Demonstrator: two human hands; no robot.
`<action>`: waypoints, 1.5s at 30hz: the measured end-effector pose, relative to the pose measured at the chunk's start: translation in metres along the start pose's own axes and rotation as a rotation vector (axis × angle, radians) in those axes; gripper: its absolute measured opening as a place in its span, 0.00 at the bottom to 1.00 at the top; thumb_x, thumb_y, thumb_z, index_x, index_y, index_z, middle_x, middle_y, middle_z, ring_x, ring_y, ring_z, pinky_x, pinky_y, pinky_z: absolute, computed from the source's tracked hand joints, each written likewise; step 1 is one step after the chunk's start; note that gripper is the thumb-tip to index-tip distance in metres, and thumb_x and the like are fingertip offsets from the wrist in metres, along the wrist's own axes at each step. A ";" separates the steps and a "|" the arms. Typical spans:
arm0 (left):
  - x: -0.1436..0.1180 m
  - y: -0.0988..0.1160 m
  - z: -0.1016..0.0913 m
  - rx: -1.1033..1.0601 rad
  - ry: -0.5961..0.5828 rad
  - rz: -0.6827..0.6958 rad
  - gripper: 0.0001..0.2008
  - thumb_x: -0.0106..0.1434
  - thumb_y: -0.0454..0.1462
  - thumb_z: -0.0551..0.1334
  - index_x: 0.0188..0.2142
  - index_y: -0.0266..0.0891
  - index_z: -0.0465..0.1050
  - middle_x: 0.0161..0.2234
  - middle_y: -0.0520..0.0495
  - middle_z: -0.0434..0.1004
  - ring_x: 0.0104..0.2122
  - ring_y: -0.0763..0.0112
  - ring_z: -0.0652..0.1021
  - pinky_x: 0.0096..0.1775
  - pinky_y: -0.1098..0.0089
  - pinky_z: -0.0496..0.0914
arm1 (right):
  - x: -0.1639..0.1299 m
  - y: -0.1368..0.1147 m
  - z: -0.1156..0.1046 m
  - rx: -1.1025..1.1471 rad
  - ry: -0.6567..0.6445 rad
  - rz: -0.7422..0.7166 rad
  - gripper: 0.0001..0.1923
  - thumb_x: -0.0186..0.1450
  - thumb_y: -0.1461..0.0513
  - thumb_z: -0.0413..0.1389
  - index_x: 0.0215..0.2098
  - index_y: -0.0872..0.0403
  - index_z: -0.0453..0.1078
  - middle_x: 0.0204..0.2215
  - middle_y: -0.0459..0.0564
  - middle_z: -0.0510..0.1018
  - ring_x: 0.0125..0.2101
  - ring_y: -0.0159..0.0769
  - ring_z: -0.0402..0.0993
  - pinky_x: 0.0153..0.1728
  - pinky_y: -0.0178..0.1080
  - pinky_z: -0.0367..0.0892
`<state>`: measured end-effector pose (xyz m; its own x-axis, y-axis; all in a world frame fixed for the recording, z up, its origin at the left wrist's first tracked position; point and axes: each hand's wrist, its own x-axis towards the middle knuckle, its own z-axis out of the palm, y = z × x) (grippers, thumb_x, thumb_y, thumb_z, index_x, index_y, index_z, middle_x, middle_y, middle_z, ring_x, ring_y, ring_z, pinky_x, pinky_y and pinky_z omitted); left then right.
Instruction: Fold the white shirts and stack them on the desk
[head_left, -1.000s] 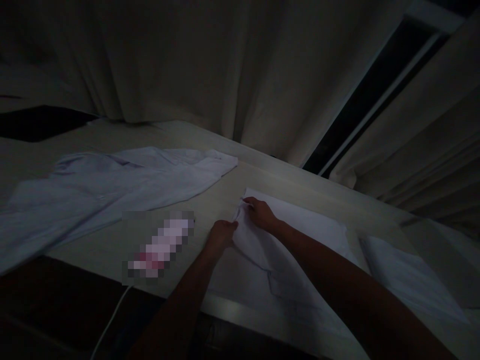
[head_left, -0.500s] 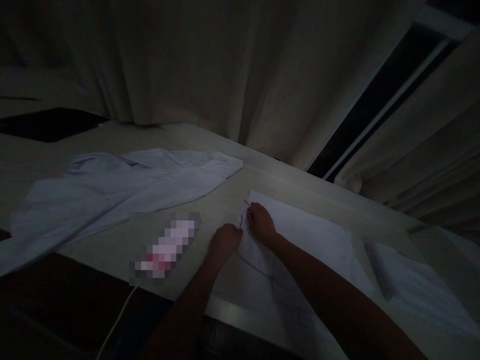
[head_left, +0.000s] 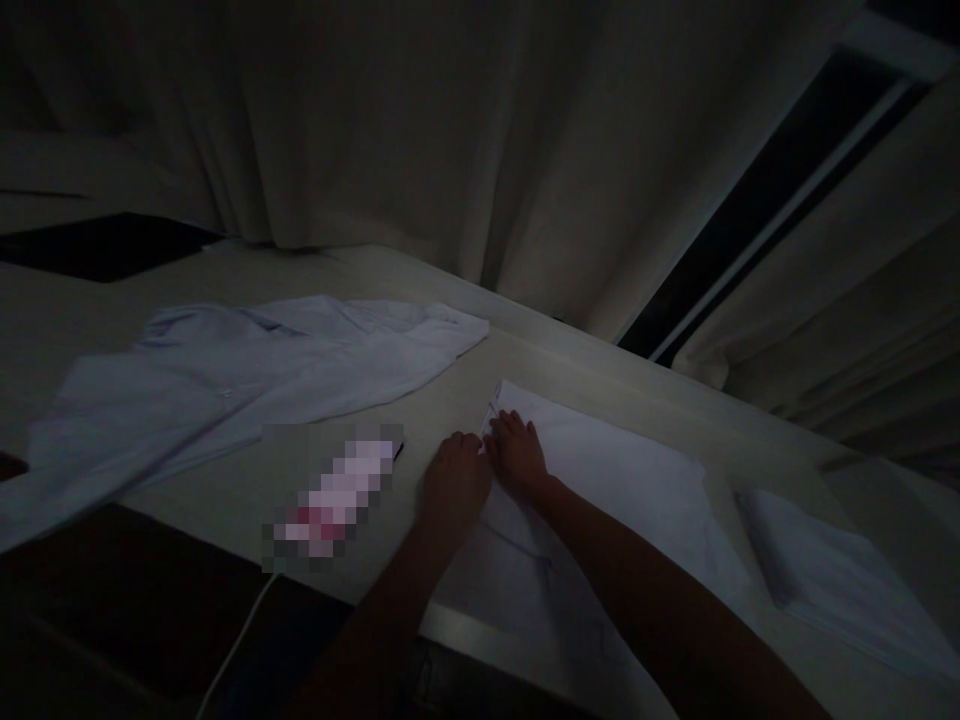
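A white garment [head_left: 622, 450] lies spread at the middle right, running down over the front of the table. My left hand [head_left: 455, 485] is curled at its left edge, fingertips and thumb closed on the cloth. My right hand [head_left: 517, 452] rests on the garment just beside the left one, palm down, fingers stretched and slightly apart. A dark thin line, a cord or seam, crosses the cloth below my hands; I cannot tell which. In the dim light the fingertips are hard to make out.
Left of my hands lies a pixelated phone-shaped object [head_left: 337, 500] with a white cable [head_left: 238, 640]. Behind it spreads another white garment [head_left: 285, 360]. Folded white cloth [head_left: 840, 575] lies at right. Long curtains [head_left: 390, 130] hang behind the pale table [head_left: 420, 425].
My right hand has gone from pinching the cloth edge to lying flatter with its fingers spread. The left hand has shifted slightly along the edge, and its fingers have moved up.
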<state>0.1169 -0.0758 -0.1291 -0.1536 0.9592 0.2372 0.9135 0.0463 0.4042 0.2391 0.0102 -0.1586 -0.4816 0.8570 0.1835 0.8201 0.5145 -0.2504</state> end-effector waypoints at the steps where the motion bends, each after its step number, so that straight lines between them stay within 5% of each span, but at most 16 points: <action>1: -0.001 0.001 0.001 0.021 0.012 0.041 0.13 0.66 0.36 0.50 0.41 0.36 0.71 0.42 0.39 0.74 0.46 0.60 0.73 0.49 0.64 0.65 | 0.002 0.001 -0.003 -0.002 -0.003 0.006 0.21 0.72 0.56 0.43 0.60 0.52 0.62 0.64 0.55 0.60 0.65 0.46 0.49 0.61 0.56 0.46; 5: -0.004 0.003 0.013 0.064 0.036 0.148 0.17 0.66 0.35 0.49 0.48 0.32 0.71 0.49 0.37 0.73 0.52 0.58 0.70 0.54 0.61 0.63 | 0.018 0.008 -0.017 -0.057 -0.023 0.012 0.25 0.74 0.56 0.36 0.65 0.56 0.55 0.66 0.54 0.55 0.66 0.42 0.44 0.63 0.52 0.42; 9: -0.017 0.003 0.031 0.087 0.060 0.192 0.28 0.68 0.42 0.47 0.64 0.29 0.55 0.65 0.36 0.56 0.65 0.55 0.55 0.63 0.55 0.50 | 0.028 0.010 -0.013 -0.097 -0.151 -0.094 0.29 0.73 0.52 0.35 0.68 0.56 0.48 0.68 0.53 0.48 0.67 0.42 0.38 0.64 0.51 0.37; 18: -0.034 -0.003 0.045 0.123 0.014 0.112 0.34 0.68 0.48 0.44 0.66 0.27 0.49 0.67 0.35 0.48 0.67 0.54 0.47 0.65 0.49 0.40 | 0.021 0.008 0.004 -0.080 -0.141 -0.061 0.31 0.73 0.49 0.31 0.70 0.54 0.42 0.69 0.51 0.42 0.68 0.41 0.31 0.64 0.52 0.34; 24: -0.029 -0.007 0.051 0.135 -0.006 0.142 0.34 0.67 0.49 0.44 0.66 0.28 0.50 0.67 0.34 0.48 0.67 0.53 0.49 0.64 0.50 0.41 | 0.020 0.010 -0.037 -0.055 -0.167 -0.064 0.33 0.72 0.46 0.34 0.70 0.52 0.41 0.69 0.51 0.43 0.68 0.45 0.34 0.64 0.56 0.35; 27: -0.026 -0.010 0.051 0.168 -0.055 0.157 0.35 0.67 0.49 0.43 0.65 0.26 0.51 0.67 0.32 0.48 0.66 0.51 0.51 0.64 0.48 0.43 | -0.023 0.039 -0.086 -0.037 0.019 -0.028 0.33 0.72 0.46 0.32 0.71 0.50 0.37 0.69 0.49 0.41 0.68 0.40 0.31 0.64 0.54 0.34; 32: -0.028 0.023 0.032 0.193 0.073 0.200 0.37 0.67 0.50 0.42 0.65 0.24 0.49 0.67 0.29 0.45 0.67 0.46 0.45 0.62 0.41 0.38 | -0.172 0.130 -0.143 -0.092 0.173 0.282 0.32 0.73 0.48 0.32 0.71 0.51 0.38 0.69 0.51 0.44 0.68 0.40 0.34 0.64 0.53 0.37; 35: -0.049 0.068 0.033 0.153 0.056 0.389 0.37 0.66 0.52 0.44 0.67 0.31 0.48 0.69 0.36 0.43 0.68 0.50 0.42 0.63 0.43 0.38 | -0.252 0.174 -0.139 -0.159 0.171 0.475 0.34 0.73 0.47 0.32 0.70 0.56 0.40 0.69 0.55 0.44 0.68 0.42 0.35 0.64 0.53 0.38; 38: -0.077 0.101 0.052 0.164 -0.087 0.548 0.36 0.64 0.56 0.48 0.66 0.43 0.51 0.69 0.43 0.44 0.68 0.50 0.44 0.63 0.43 0.42 | -0.297 0.194 -0.118 -0.193 0.116 0.556 0.36 0.72 0.45 0.35 0.69 0.60 0.43 0.68 0.58 0.44 0.68 0.45 0.34 0.64 0.53 0.38; 42: -0.094 0.109 0.076 0.246 -0.196 0.567 0.37 0.63 0.58 0.50 0.67 0.47 0.49 0.69 0.44 0.44 0.67 0.48 0.45 0.62 0.42 0.44 | -0.316 0.196 -0.098 -0.154 0.074 0.547 0.36 0.71 0.44 0.36 0.69 0.58 0.47 0.68 0.58 0.47 0.68 0.46 0.37 0.64 0.53 0.36; 45: -0.093 0.107 0.077 0.295 -0.225 0.597 0.36 0.64 0.56 0.49 0.67 0.46 0.47 0.69 0.44 0.41 0.68 0.50 0.45 0.62 0.42 0.45 | -0.316 0.200 -0.102 -0.085 0.147 0.541 0.34 0.72 0.46 0.38 0.68 0.57 0.48 0.67 0.57 0.49 0.67 0.46 0.39 0.64 0.54 0.36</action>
<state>0.2582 -0.1381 -0.1762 0.4586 0.8772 0.1423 0.8864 -0.4629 -0.0027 0.5871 -0.1607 -0.1698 0.0574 0.9816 0.1823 0.9631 -0.0063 -0.2689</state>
